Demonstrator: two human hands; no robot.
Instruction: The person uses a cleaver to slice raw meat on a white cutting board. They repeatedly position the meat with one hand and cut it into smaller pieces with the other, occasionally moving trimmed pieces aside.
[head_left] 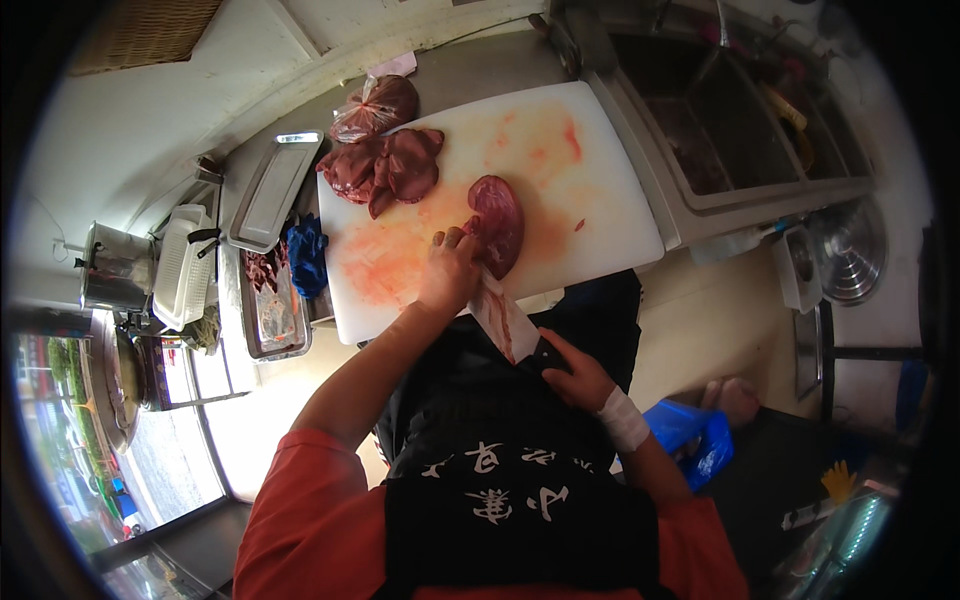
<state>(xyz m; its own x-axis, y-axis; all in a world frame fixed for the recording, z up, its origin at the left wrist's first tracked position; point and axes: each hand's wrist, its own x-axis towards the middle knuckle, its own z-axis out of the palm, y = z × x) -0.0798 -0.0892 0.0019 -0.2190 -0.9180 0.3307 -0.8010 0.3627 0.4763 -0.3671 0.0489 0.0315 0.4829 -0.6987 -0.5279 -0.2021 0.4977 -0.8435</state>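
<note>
Fingers [452,240] of our left hand [448,272] are curled down onto the near edge of the liver [497,222], pinning it rather than gripping it. That liver lies at the middle of the board [600,170], nearer our edge than the far one. Our right hand [578,375] is closed round the handle of the cleaver [505,318], off the board's near edge, with the blade reaching up to the liver's lower end beside our left fingers. We judge slicing is in hand, with the cut just at its start. The next stroke calls for the blade to stay clear of our knuckles. More meat [385,168] lies at the board's far left corner, a bag [375,107] just beyond it.
</note>
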